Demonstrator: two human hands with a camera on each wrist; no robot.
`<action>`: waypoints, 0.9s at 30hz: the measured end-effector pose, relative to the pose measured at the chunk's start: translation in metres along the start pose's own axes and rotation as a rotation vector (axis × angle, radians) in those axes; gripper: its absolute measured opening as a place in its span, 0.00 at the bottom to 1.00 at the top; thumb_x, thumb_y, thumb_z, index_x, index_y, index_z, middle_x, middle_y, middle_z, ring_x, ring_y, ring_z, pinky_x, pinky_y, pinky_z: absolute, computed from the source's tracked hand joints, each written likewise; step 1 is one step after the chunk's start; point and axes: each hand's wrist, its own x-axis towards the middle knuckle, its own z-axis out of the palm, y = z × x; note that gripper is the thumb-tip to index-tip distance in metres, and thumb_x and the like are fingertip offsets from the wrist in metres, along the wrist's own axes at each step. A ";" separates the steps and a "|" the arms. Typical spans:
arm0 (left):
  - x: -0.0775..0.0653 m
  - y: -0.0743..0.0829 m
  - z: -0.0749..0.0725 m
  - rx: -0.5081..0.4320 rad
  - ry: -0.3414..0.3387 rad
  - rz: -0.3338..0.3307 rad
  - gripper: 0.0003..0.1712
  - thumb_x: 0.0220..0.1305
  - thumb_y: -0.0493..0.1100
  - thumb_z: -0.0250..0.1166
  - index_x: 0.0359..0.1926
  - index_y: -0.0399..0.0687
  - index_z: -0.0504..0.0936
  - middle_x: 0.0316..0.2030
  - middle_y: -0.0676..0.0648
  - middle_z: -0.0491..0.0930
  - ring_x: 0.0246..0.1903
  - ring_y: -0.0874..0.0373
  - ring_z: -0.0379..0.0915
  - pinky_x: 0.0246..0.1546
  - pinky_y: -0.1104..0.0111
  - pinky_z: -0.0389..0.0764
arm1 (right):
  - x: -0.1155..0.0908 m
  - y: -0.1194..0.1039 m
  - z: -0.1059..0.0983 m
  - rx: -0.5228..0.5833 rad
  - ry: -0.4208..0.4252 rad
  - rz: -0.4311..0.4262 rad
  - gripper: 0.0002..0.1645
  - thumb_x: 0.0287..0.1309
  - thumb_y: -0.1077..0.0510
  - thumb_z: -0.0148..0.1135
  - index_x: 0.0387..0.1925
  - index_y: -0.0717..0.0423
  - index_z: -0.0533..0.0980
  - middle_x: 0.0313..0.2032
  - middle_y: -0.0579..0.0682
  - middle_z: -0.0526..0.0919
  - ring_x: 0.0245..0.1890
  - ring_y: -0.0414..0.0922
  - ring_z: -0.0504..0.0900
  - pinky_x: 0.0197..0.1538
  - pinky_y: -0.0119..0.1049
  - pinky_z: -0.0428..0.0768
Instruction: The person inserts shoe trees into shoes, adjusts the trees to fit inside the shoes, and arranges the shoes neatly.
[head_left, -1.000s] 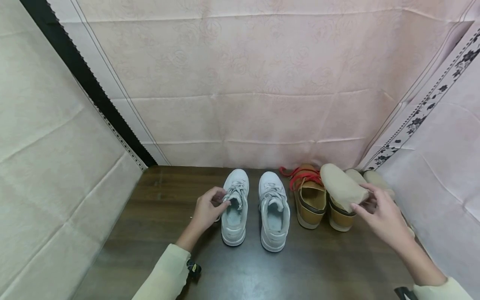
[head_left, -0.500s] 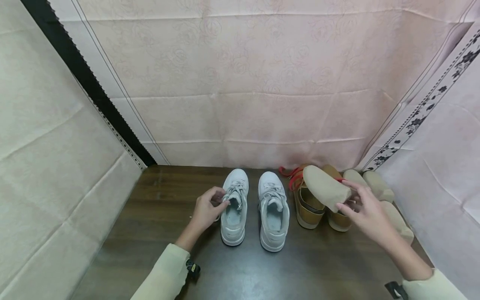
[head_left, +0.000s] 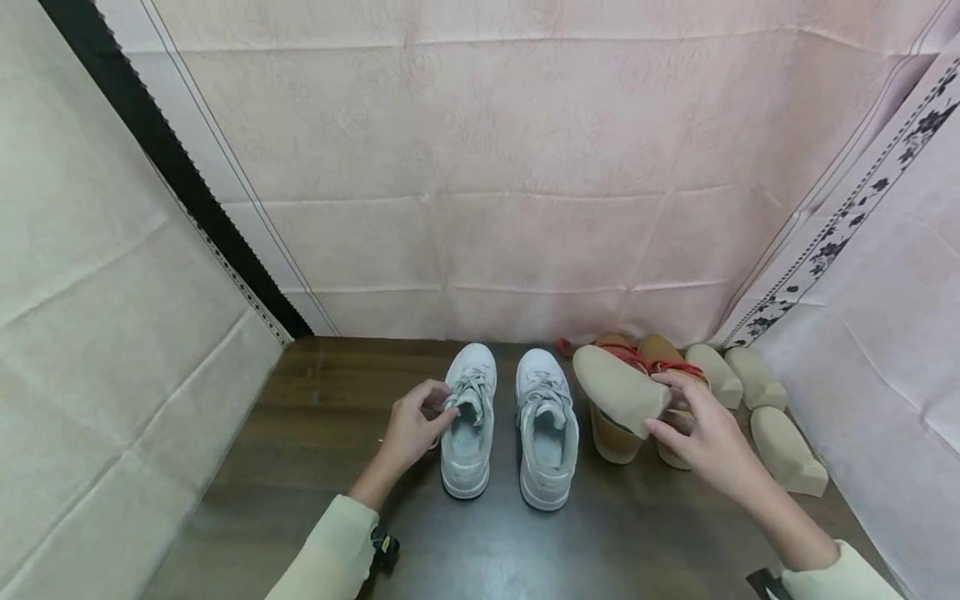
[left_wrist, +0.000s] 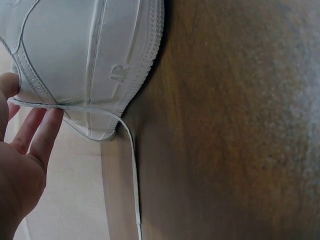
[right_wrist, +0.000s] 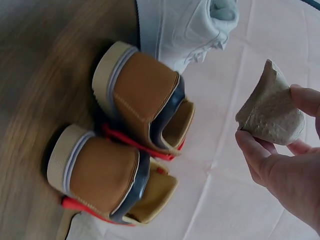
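Toward the right in the head view, my right hand (head_left: 701, 429) pinches the blunt end of a cream shoe insert (head_left: 618, 387) between thumb and fingers. This toe-shaped block hangs tilted, overlapping the left tan shoe (head_left: 617, 446); the right wrist view shows the insert (right_wrist: 275, 110) apart from both shoes. My left hand (head_left: 411, 425) rests its fingertips against the outer side of the left white sneaker (head_left: 467, 471), beside its laces. Up close, a loose shoelace (left_wrist: 131, 145) runs across those fingers and down to the brown surface. The second white sneaker (head_left: 546, 483) stands alongside.
Beside the right tan shoe (head_left: 658, 350), with its red laces, three more cream inserts lie by the right wall: a back one (head_left: 714, 377), a corner one (head_left: 756, 379) and a front one (head_left: 787, 450). Patterned cloth walls (head_left: 480, 167) enclose the dark wooden surface (head_left: 315, 467).
My right hand has carried the cream insert leftward, from over the right tan shoe to over the left one. The left hand and white sneakers have stayed put.
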 end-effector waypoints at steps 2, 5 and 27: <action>-0.001 -0.001 0.001 0.000 0.000 0.003 0.13 0.62 0.38 0.75 0.46 0.51 0.83 0.41 0.49 0.85 0.40 0.56 0.82 0.44 0.64 0.86 | -0.002 -0.003 0.002 -0.008 -0.010 0.009 0.38 0.57 0.65 0.75 0.68 0.56 0.70 0.60 0.56 0.76 0.50 0.24 0.74 0.50 0.18 0.79; -0.002 -0.001 0.001 -0.004 0.004 0.009 0.13 0.62 0.37 0.75 0.46 0.50 0.83 0.41 0.49 0.84 0.40 0.56 0.81 0.44 0.66 0.85 | -0.003 -0.006 0.006 -0.038 -0.015 0.012 0.38 0.58 0.64 0.76 0.68 0.55 0.71 0.58 0.54 0.77 0.48 0.26 0.75 0.51 0.18 0.79; 0.001 -0.002 0.001 0.001 0.003 0.018 0.13 0.61 0.37 0.76 0.45 0.51 0.83 0.41 0.49 0.85 0.39 0.57 0.82 0.44 0.65 0.86 | 0.003 -0.027 0.039 -0.072 -0.051 -0.101 0.40 0.52 0.67 0.78 0.67 0.52 0.74 0.47 0.45 0.79 0.49 0.37 0.79 0.52 0.44 0.86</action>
